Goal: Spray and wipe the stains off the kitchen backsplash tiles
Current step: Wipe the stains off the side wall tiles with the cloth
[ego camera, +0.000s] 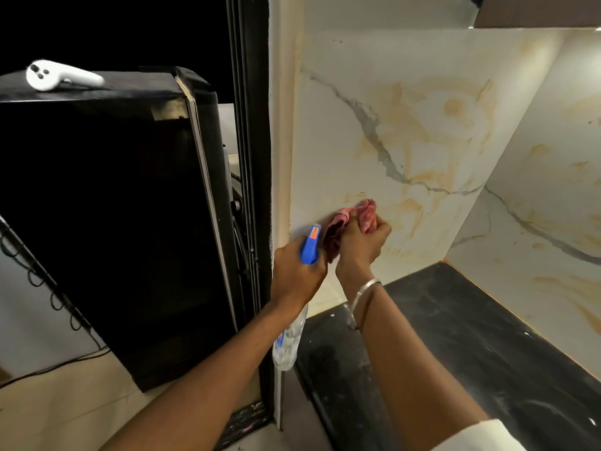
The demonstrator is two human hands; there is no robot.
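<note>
**Mia:** What is the right hand (361,239) doing?

**Sam:** Its arm is coming up from five o'clock. The hand is pushing a pink cloth (366,216) flat on the backsplash tiles (406,125), low on the wall, near the middle of the view. Its fingers are curling tight around the bunched cloth. A silver bangle (366,289) is sitting on the wrist.

**Mia:** And the left hand (297,271)?

**Sam:** That arm is coming up from seven o'clock. The hand is sitting just beside the right one, on its nine o'clock side. Its fingers are wrapping around the neck of the spray bottle (289,340). The blue top is poking out toward twelve o'clock, close to the cloth and pointing at the wall. The clear part is hanging down toward six o'clock, under the wrist.

**Mia:** Where are the stains?

**Sam:** Yellow-brown smears are showing on the tiles from twelve to three o'clock of the cloth. They are running beside a grey crack line.

**Mia:** Are you reading any words?

**Sam:** An orange sticker is showing on the blue top, and a blue label on the clear part. Both are too blurry to read.

**Mia:** What else is there?

**Sam:** A dark counter (455,336) is lying at five o'clock. A white controller (58,74) is resting on a black cabinet (113,206) at ten o'clock.
</note>
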